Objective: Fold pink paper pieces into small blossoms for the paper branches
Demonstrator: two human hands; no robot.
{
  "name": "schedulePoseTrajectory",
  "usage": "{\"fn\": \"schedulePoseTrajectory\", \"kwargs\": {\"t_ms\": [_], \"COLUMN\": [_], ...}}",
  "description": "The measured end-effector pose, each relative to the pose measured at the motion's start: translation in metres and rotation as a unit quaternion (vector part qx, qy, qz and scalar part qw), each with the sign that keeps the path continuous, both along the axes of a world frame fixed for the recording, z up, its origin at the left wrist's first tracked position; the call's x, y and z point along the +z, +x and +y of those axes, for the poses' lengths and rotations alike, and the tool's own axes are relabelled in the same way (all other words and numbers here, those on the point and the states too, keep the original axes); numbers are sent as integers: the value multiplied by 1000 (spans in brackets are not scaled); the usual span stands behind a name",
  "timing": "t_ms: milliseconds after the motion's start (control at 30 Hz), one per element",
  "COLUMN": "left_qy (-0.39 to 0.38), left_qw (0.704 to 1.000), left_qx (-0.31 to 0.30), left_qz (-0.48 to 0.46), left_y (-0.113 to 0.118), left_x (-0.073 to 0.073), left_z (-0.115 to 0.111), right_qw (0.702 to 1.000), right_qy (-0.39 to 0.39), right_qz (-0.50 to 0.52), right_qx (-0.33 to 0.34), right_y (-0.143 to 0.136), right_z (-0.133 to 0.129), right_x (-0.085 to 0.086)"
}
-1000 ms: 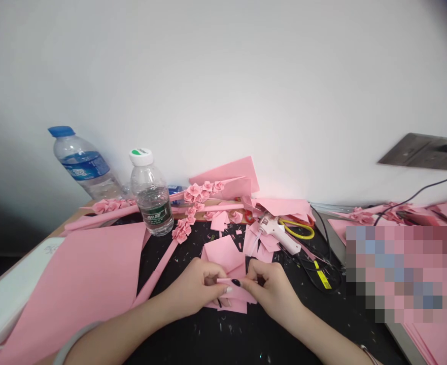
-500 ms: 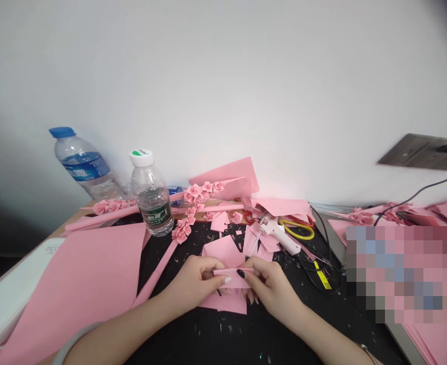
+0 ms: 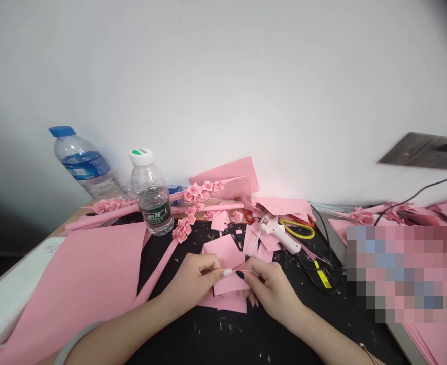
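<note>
My left hand point(image 3: 193, 281) and my right hand point(image 3: 271, 284) meet at the middle of the black table, both pinching a small pink paper piece point(image 3: 229, 284) by its upper edge, thumbs almost touching. The piece hangs down between my fingers, just above more pink paper squares point(image 3: 225, 250) lying flat on the table. A bracelet sits on my left wrist.
A large pink sheet point(image 3: 82, 284) lies left. Two water bottles point(image 3: 151, 195) point(image 3: 82, 165) stand at the back left beside stems of pink paper roses point(image 3: 193, 200). A white glue gun point(image 3: 278, 230), yellow-handled scissors point(image 3: 297, 229) and cables lie right. More pink paper fills the right side.
My hands lifted the folded pink piece off the table and opened it, so it now hangs down from my fingertips instead of lying as a narrow strip.
</note>
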State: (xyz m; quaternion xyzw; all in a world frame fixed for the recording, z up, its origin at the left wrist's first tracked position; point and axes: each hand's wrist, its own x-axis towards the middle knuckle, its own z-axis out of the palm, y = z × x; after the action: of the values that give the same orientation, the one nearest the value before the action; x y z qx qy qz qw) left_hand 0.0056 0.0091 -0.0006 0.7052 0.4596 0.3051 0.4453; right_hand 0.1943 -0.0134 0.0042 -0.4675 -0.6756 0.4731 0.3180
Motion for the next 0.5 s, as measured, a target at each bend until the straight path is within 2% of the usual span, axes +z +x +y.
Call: {"fn": "schedulePoseTrajectory", "kwargs": {"t_ms": [200, 367, 400, 500], "left_qy": [-61, 70, 91, 115], "left_qw": [995, 996, 995, 992], "left_qx": [-12, 35, 25, -59], "left_qz": [-73, -42, -32, 2], "left_y": [-2, -5, -5, -5], "left_x": [0, 7, 9, 11], "left_z": [-1, -3, -4, -5], "right_qw": [998, 993, 992, 992], "right_qy": [-46, -79, -81, -90], "right_qz": [20, 56, 63, 77], "right_qx": [-50, -73, -69, -51], "right_y": [4, 4, 3, 1], "right_z": [6, 10, 9, 7], "right_x": [3, 6, 7, 7]}}
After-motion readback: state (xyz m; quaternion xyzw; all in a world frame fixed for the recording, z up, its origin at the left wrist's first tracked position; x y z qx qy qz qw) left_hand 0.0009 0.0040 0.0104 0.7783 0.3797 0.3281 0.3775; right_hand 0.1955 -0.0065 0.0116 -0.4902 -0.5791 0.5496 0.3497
